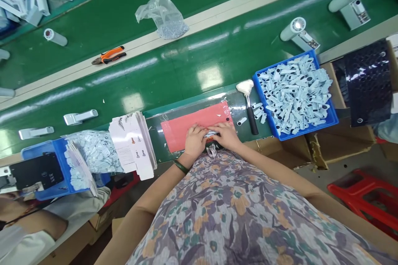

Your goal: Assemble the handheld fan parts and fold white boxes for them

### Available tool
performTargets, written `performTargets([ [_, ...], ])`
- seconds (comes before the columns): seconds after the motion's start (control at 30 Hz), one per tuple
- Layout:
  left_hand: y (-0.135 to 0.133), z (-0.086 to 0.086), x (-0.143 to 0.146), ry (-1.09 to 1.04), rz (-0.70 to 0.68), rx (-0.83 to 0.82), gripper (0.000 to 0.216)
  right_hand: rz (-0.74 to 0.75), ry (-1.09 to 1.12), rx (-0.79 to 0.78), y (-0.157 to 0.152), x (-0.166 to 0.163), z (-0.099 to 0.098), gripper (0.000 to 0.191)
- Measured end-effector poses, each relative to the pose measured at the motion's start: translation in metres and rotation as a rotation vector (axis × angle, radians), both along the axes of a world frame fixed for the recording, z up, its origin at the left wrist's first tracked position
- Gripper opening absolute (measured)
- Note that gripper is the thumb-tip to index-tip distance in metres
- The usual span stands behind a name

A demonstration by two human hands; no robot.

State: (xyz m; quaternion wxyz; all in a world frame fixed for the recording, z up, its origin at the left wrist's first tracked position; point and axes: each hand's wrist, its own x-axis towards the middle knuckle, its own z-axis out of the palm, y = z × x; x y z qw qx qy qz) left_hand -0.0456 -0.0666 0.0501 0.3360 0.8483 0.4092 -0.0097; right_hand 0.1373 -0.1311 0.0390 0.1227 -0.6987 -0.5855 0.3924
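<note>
Both my hands meet at the near edge of a pink mat (183, 131). Between them is a small white part (212, 133) with orange and dark bits, mostly covered by fingers. My left hand (195, 140) grips it from the left with bent fingers. My right hand (226, 136) closes on its right side. Just below, against the floral clothing, a small clear, shiny piece (212, 150) shows; I cannot make out what it is. To the right lies a black-handled hammer (250, 112) with a white-wrapped head, beside several small pale blue parts (259, 112).
A blue bin (273, 122) full of pale parts stands right. Left are stacked printed cards (132, 143) and a bag of parts (93, 149). Handheld fans (297, 29), orange pliers (109, 55) and a clear bag (166, 14) lie beyond. A co-worker's arm (37, 221) is at lower left.
</note>
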Motion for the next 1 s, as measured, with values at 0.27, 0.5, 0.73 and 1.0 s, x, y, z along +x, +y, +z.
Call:
performTargets([
  [0.27, 0.004, 0.007, 0.002, 0.088, -0.063, 0.015, 0.033, 0.084, -0.033, 0.014, 0.001, -0.003, 0.004, 0.046],
  [0.5, 0.02, 0.012, 0.006, 0.124, -0.191, 0.033, 0.027, 0.071, -0.1, 0.01, 0.008, -0.016, 0.004, 0.04],
  [0.73, 0.072, 0.035, 0.009, 0.136, -0.375, 0.161, 0.028, -0.09, -0.292, 0.097, -0.011, 0.05, 0.023, 0.036],
  [1.0, 0.242, 0.05, 0.076, 0.205, -0.244, 0.461, 0.035, 0.046, -0.641, 0.363, -0.024, 0.1, -0.01, 0.016],
])
